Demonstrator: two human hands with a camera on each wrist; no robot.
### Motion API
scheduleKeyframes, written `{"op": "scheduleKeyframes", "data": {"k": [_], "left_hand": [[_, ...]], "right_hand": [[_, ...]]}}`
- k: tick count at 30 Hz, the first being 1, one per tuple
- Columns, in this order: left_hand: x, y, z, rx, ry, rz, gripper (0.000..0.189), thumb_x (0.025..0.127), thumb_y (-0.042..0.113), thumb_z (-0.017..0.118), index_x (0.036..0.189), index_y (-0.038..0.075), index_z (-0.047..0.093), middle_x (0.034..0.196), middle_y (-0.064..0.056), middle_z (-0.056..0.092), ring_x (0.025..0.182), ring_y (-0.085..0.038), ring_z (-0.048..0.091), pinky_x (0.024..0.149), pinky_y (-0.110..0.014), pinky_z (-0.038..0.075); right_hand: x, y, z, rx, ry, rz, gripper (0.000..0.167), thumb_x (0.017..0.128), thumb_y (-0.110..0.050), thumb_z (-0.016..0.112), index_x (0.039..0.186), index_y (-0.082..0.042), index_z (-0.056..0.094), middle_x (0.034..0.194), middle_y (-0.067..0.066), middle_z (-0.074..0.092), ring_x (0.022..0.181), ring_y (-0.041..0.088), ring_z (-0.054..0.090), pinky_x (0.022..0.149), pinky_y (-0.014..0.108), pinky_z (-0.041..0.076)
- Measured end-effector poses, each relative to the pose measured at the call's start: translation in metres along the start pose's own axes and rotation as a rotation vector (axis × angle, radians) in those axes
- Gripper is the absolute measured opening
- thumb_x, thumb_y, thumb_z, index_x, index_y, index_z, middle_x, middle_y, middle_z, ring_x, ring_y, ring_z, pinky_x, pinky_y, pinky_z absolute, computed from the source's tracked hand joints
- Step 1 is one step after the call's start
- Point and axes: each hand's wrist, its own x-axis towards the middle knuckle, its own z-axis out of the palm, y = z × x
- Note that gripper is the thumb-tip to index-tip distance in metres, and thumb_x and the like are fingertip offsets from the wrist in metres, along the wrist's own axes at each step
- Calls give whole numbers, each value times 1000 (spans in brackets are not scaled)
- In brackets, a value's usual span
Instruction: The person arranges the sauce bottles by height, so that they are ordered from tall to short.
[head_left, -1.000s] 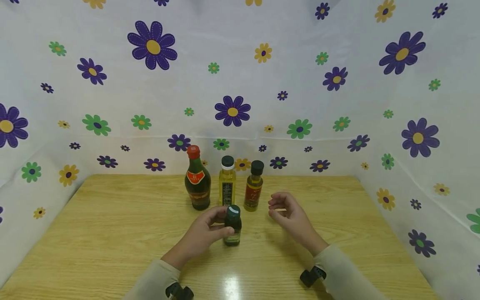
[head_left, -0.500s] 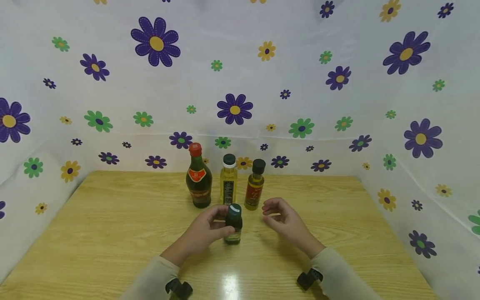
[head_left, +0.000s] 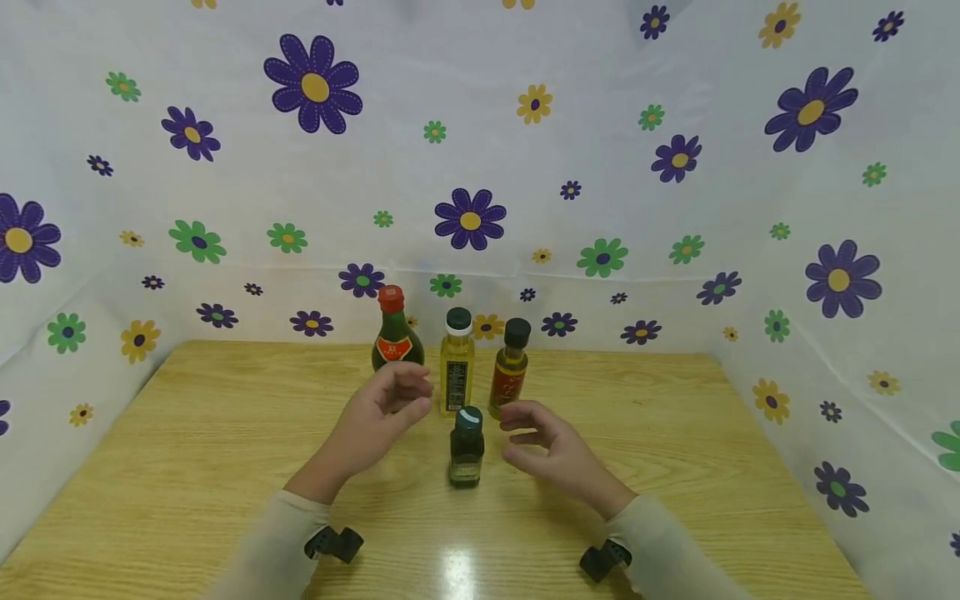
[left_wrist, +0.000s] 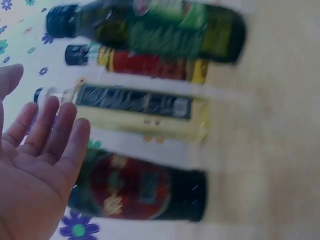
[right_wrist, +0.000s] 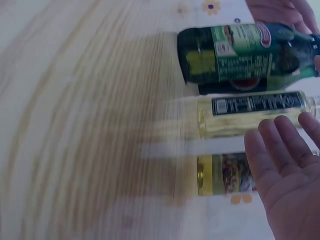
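Note:
A small dark green bottle [head_left: 467,454] with a green cap stands upright on the table, between the two hands and touched by neither. The left hand [head_left: 375,417] hovers to its left with relaxed fingers, partly covering the red-capped dark bottle [head_left: 397,342] behind. On the other side, the right hand [head_left: 555,450] holds nothing, its fingers loosely bent near the green bottle. Behind stand a yellow oil bottle [head_left: 456,371] with a dark cap and a red-labelled oil bottle [head_left: 508,375] with a black cap. The left wrist view shows the left palm [left_wrist: 35,185] bare.
The wooden table [head_left: 225,467] reaches to a white flower-printed cloth [head_left: 600,208] at the back and sides. Three bottles form a row near the back edge, with the green one in front of them.
The left hand has let go of the small green bottle and moved up and left. The right hand has moved left, closer to that bottle, which stays in place.

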Motion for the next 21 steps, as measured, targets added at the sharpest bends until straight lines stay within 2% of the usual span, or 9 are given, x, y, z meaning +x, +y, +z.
{"op": "scheduleKeyframes", "data": {"k": [3,7,10,12,14,16,21], "left_hand": [[5,6,-12,70,97,36,33,102,14,68,132,8,56,115,-8,67,105,-17,65,93,-24,56],[14,8,-25,141,275,85,34,102,13,67,132,4,55,111,-6,64,104,-14,62,95,-21,52],[20,9,-35,158,390,101,41,101,14,69,137,4,51,118,-8,60,112,-15,57,103,-27,48],[24,8,-41,173,428,96,49,99,15,71,141,5,47,127,-9,57,121,-18,54,110,-35,44],[28,6,-46,181,422,71,58,98,18,73,146,7,43,137,-11,53,130,-22,50,116,-44,40],[30,3,-51,197,383,23,66,97,24,74,151,9,39,145,-12,49,138,-26,46,120,-50,36],[33,-7,-55,213,259,-115,82,96,36,75,159,11,29,159,-16,40,148,-36,37,123,-55,28]], "right_hand": [[3,-3,6,-4,-29,0,52,95,-4,73,142,-2,52,140,22,57,127,35,58,106,54,51],[8,-8,14,-7,-46,6,52,94,-10,76,141,-8,54,138,13,60,126,32,59,106,51,51],[12,-10,20,-5,-55,-4,52,93,-11,78,139,-9,56,135,10,63,124,29,61,106,54,51],[14,-11,24,-8,-60,-14,50,93,-12,78,138,-7,57,132,10,64,122,27,62,104,56,51],[15,-11,26,-18,-58,-21,48,95,-13,77,137,-6,57,129,11,65,120,25,63,102,57,52],[15,-11,28,-23,-51,-17,45,95,-14,76,136,-5,59,127,11,66,118,24,63,101,57,53],[15,-10,30,-36,-37,15,41,96,-14,76,134,-7,61,128,9,67,120,25,64,102,53,54]]}}
